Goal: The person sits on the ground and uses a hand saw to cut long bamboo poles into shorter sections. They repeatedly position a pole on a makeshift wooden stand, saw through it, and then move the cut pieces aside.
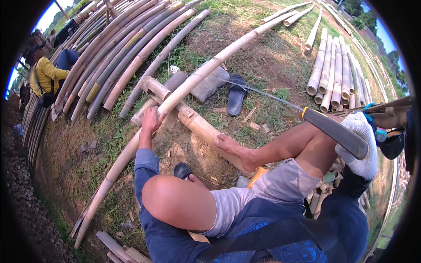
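A long pale bamboo pole (pixel 228 50) slants from the far right down to the near left. My bare left hand (pixel 150 122) grips it from above, near where it crosses a thicker bamboo support (pixel 199 125). My right hand (pixel 362 138), in a white knitted glove, is closed round the dark handle of a handsaw (pixel 335 131). The saw's long thin blade reaches left, and its far end meets the pole beyond my left hand. My bare foot (pixel 234 149) presses on the support. Glove and handle hide most of my right fingers.
Long bamboo poles (pixel 127 48) lie side by side at the far left, where a person in a yellow shirt (pixel 46 72) sits. Cut bamboo lengths (pixel 335 70) are stacked at right. A black slipper (pixel 237 94) and a stone block (pixel 210 83) lie beyond the support.
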`<state>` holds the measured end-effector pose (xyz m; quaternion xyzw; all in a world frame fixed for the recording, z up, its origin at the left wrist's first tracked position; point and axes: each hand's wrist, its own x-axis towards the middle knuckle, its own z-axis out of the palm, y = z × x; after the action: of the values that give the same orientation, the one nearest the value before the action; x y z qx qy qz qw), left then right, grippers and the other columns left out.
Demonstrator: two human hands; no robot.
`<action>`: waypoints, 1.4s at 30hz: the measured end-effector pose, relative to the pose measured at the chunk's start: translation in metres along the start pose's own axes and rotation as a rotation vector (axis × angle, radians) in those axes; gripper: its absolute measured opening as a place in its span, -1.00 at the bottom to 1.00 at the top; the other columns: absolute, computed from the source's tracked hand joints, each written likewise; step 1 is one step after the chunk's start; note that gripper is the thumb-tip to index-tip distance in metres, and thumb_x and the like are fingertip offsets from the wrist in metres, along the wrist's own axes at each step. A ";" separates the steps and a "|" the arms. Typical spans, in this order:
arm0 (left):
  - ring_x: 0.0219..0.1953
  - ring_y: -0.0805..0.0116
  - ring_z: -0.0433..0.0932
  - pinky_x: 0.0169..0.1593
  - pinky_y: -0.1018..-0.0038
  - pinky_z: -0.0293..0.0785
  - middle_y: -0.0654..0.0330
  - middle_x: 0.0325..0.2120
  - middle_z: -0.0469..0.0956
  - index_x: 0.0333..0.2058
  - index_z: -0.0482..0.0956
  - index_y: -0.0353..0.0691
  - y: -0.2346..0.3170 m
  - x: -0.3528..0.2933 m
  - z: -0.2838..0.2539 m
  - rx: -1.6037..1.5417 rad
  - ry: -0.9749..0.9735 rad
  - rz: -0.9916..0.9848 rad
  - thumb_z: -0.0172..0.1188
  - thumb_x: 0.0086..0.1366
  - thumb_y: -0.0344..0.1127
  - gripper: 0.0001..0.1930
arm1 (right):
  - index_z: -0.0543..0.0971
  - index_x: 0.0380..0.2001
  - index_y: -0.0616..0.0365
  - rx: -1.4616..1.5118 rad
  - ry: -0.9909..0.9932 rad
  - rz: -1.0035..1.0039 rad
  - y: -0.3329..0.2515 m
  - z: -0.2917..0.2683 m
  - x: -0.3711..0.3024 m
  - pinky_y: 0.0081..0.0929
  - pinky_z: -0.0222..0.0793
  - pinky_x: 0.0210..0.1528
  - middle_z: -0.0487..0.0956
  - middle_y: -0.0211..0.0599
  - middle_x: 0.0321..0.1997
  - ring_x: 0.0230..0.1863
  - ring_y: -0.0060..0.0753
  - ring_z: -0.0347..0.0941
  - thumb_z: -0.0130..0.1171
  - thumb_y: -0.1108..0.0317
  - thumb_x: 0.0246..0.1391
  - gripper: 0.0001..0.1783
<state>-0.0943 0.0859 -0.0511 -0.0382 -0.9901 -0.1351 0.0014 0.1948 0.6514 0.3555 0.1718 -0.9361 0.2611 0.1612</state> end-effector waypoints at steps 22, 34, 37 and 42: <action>-0.03 -0.22 0.77 0.14 -0.01 0.68 -0.22 -0.13 0.78 0.09 0.66 -0.25 -0.058 -0.045 -0.036 0.020 -0.046 -0.287 0.55 0.05 0.16 -0.26 | 0.50 0.18 0.21 0.902 -0.286 0.217 -0.061 0.446 0.068 -0.33 0.54 0.22 0.60 -0.13 0.09 0.15 -0.29 0.62 0.48 0.34 0.30 -0.51; -0.04 -0.23 0.77 0.12 -0.02 0.66 -0.22 -0.13 0.78 0.16 0.65 -0.22 -0.074 -0.040 -0.046 -0.049 -0.112 -0.192 0.51 0.05 0.12 -0.24 | 0.46 0.32 0.17 0.899 -0.326 0.251 -0.072 0.466 0.082 -0.28 0.56 0.25 0.63 -0.08 0.16 0.18 -0.23 0.65 0.39 0.47 0.23 -0.39; -0.05 -0.22 0.78 0.12 0.00 0.67 -0.22 -0.13 0.79 0.21 0.64 -0.24 -0.072 -0.041 -0.046 -0.069 -0.098 -0.195 0.52 0.06 0.11 -0.21 | 0.45 0.35 0.22 0.869 -0.369 0.217 -0.051 0.446 0.048 -0.25 0.53 0.31 0.60 -0.02 0.22 0.23 -0.15 0.63 0.39 0.50 0.18 -0.33; -0.08 -0.17 0.79 0.11 0.03 0.69 -0.19 -0.15 0.79 0.19 0.66 -0.25 -0.057 -0.045 -0.049 -0.047 -0.093 -0.251 0.49 0.07 0.08 -0.24 | 0.44 0.36 0.26 0.755 -0.454 0.281 -0.052 0.380 -0.011 -0.27 0.50 0.32 0.60 0.05 0.25 0.28 -0.05 0.64 0.40 0.46 0.12 -0.29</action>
<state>-0.0538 0.0149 -0.0194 0.0798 -0.9827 -0.1552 -0.0623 0.1451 0.4051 0.0654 0.1429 -0.8013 0.5588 -0.1589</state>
